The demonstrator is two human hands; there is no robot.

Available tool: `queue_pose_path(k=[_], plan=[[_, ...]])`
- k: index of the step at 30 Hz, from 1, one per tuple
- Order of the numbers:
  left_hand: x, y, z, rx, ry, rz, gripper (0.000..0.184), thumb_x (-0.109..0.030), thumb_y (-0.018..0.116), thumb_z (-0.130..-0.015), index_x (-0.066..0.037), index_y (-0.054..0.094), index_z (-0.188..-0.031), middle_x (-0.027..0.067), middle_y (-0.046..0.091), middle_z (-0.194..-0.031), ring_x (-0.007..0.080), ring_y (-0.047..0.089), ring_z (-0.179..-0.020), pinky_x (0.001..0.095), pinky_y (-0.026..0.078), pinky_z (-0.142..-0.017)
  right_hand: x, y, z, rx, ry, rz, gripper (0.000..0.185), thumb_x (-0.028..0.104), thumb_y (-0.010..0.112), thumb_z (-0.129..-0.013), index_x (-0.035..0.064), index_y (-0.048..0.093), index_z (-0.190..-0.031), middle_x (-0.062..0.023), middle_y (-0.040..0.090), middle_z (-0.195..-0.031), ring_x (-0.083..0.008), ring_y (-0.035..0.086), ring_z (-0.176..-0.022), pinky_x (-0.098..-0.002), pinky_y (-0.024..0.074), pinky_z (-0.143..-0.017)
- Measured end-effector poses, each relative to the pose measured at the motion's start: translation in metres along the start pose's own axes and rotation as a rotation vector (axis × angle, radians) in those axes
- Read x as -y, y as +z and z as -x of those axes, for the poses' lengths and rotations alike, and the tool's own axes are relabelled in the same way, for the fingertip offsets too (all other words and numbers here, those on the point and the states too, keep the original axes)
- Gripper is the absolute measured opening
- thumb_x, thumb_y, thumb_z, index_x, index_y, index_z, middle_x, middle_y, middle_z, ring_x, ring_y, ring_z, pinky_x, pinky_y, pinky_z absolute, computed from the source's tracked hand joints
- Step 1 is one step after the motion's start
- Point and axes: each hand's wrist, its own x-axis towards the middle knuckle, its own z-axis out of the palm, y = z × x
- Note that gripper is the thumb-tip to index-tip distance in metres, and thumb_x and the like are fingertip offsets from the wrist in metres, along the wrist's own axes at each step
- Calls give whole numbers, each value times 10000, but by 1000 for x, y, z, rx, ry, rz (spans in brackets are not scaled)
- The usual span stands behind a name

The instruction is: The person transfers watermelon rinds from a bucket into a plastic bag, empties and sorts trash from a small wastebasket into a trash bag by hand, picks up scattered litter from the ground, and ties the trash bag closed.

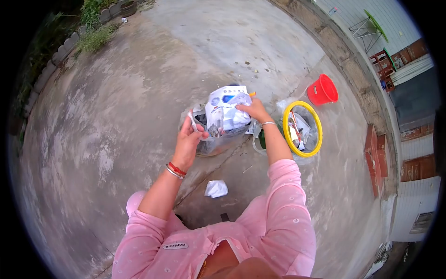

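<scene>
My left hand [188, 142] is closed on the rim of a clear plastic bag [211, 148], pulling its edge up on the left side. In the bag's mouth sits white printed packaging [223, 104] with blue markings. My right hand [255, 110] grips a crumpled white plastic wrapper [238, 114] lying against that packaging, thumb on top. Something small and orange shows just above the right hand's fingers. Dark items are partly visible inside the bag near my left hand; the bag's lower contents are hidden.
Right of the bag stands a bin with a yellow rim [286, 132], lined with plastic and holding paper scraps. Behind it is a red bucket [323, 89]. A crumpled white piece [216, 189] lies on the concrete near my legs. Red bricks [371, 146] rest at the right.
</scene>
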Motion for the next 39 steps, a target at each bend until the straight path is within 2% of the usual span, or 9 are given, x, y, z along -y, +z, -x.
queue_pose_path(k=[5,12,18,22,29,32,35,37,39], plan=[[-2,2,3,-14,-17,-92,754,46,459,-821,-135,153,-1486,46,505,-946,168,570,-839,295,472,-771,50,2,-13,-167,-240,223,433,242,798,-676,4,659,-1010,-80,685,-946,-145,636,-819,-290,497,-749],[-8,-6,1,-91,-70,-32,782,32,474,-825,-186,122,-1489,58,489,-980,186,609,-818,314,513,-730,111,-64,26,43,-62,-242,344,94,758,-717,21,655,-1038,-52,683,-928,-119,635,-775,-260,508,-718],[-3,6,9,-37,-74,-67,794,30,495,-816,-191,130,-1486,62,452,-1024,194,621,-822,311,518,-721,53,49,11,-86,-543,1138,229,141,667,-680,55,669,-892,-134,614,-872,-294,606,-832,-389,484,-703],[-1,15,15,20,-58,-37,787,22,496,-826,-180,122,-1489,61,459,-1032,179,595,-814,323,512,-742,51,154,7,24,-499,1763,239,231,532,-817,58,675,-899,-73,550,-888,-234,530,-873,-410,421,-582],[3,12,18,15,-73,-43,780,55,490,-809,-158,151,-1479,72,458,-1068,184,610,-802,329,534,-749,47,139,-42,-346,-110,1492,267,237,605,-783,17,623,-934,-102,535,-879,-237,568,-760,-346,451,-480],[-2,19,16,10,-71,-23,743,47,480,-816,-147,179,-1468,85,484,-1104,197,617,-838,330,532,-774,31,148,-18,-161,-249,1263,470,340,671,-737,-22,585,-1023,-167,576,-947,-295,613,-833,-379,518,-609],[-4,15,9,-20,-48,6,743,42,476,-815,-144,175,-1469,107,499,-1152,208,627,-861,326,527,-778,98,86,27,365,-214,748,688,415,625,-769,-58,440,-1233,-284,592,-1073,-375,602,-996,-442,487,-832],[-5,11,8,-37,-44,5,750,19,477,-836,-153,133,-1478,118,511,-1163,218,617,-877,347,519,-799,88,54,16,18,-587,373,396,289,524,-863,37,550,-1167,-243,623,-1030,-358,621,-945,-425,491,-805],[-3,8,8,-48,-42,13,743,-1,485,-849,-158,125,-1479,133,529,-1167,233,613,-883,363,507,-819,97,4,19,-245,-475,-9,303,236,497,-874,28,609,-1064,-203,649,-978,-343,629,-906,-377,501,-775]])
